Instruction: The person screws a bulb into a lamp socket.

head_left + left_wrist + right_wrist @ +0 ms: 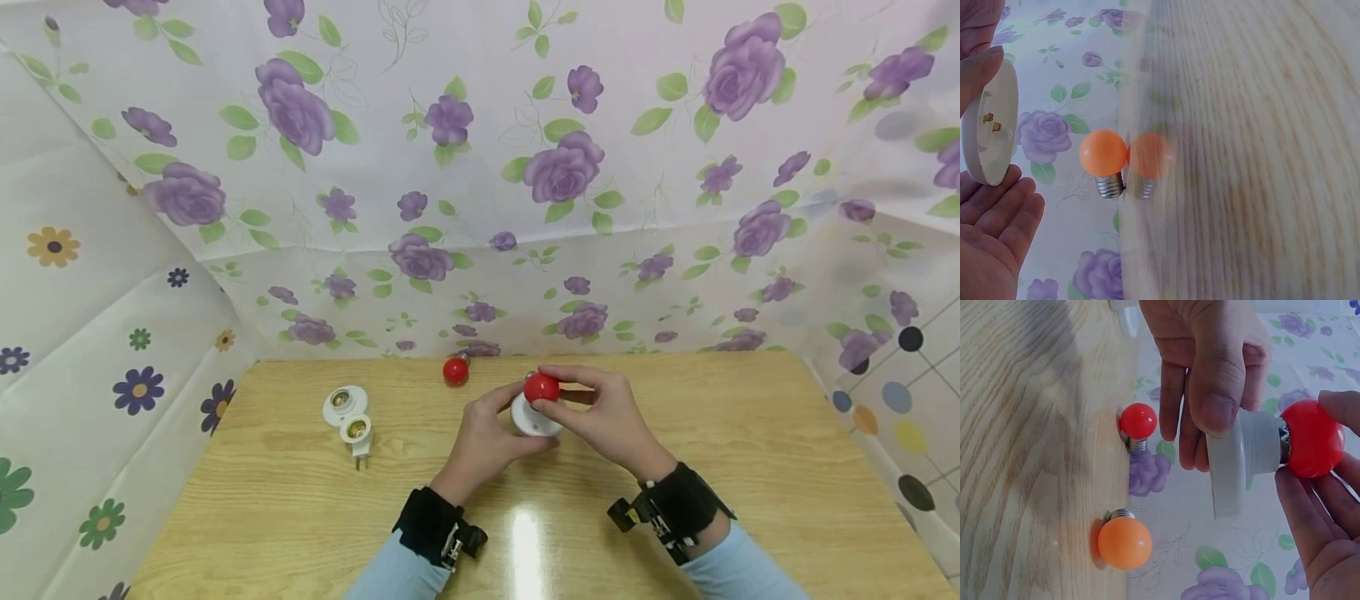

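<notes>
My left hand (483, 433) grips a white round lamp holder (534, 419) by its base rim. Its underside with brass screws shows in the left wrist view. Between the thumb and fingers of my right hand (611, 417) is a red bulb (1313, 439). The bulb's metal screw end sits at the mouth of the lamp holder, with a bit of thread showing in the right wrist view. Both things are held up over the table, in front of my body.
A second red bulb (455, 371) and an orange bulb (1125, 542) lie near the wooden table's (262, 517) back edge. To the left are another round lamp holder (334, 408) and a plug-in bulb socket (362, 447). A flowered sheet (480, 208) hangs behind.
</notes>
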Demonstrator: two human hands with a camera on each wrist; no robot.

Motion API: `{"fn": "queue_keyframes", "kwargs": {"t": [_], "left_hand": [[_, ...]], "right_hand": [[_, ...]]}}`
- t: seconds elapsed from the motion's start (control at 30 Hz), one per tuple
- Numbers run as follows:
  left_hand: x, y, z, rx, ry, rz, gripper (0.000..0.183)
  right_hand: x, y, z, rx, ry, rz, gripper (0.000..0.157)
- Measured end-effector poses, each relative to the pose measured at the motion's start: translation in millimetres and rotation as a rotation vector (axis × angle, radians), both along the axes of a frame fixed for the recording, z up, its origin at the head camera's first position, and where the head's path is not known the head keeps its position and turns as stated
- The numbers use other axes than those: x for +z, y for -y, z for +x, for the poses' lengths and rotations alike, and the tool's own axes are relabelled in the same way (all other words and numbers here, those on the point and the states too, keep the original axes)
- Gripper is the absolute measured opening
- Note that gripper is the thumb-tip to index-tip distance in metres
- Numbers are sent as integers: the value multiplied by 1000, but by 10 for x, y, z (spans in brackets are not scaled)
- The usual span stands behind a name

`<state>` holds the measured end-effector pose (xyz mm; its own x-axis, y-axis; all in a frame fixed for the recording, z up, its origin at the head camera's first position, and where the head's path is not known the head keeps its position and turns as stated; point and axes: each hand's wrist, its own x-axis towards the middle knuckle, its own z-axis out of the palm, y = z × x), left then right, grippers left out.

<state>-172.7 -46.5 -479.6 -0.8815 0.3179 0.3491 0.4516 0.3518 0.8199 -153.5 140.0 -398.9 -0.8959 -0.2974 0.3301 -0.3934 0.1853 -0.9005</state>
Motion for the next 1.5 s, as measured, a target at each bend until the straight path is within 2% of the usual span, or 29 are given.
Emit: {"fn": "queue_keyframes", "kwargs": {"t": [0.33, 0.5, 0.63, 0.8, 0.9, 1.03, 1.3, 1.5], "left_hand": [[14, 2, -15, 10, -16, 0, 73], [16, 14, -11, 15, -21, 2, 72], [18, 23, -9, 9, -26, 5, 72], [8, 24, -10, -6, -23, 17, 71], [1, 24, -11, -15, -21, 21, 72], [-5, 24, -13, -23, -27, 27, 73], [3, 27, -13, -15, -41, 8, 73], [14, 27, -8, -11, -28, -5, 73]], "right_hand": [[-86, 8, -47, -34, -46, -17, 40], [-39, -19, -50, 13, -86, -8, 44], [42, -27, -23, 72, -63, -7, 45], [-102, -52, -91, 109, -17, 33, 47], [-197, -73, -143, 130, -21, 54, 47], [-239, -85, -168, 146, -38, 65, 46], [-188, -71, -153, 134, -40, 70, 44], [-19, -25, -54, 109, -29, 59, 43]]}}
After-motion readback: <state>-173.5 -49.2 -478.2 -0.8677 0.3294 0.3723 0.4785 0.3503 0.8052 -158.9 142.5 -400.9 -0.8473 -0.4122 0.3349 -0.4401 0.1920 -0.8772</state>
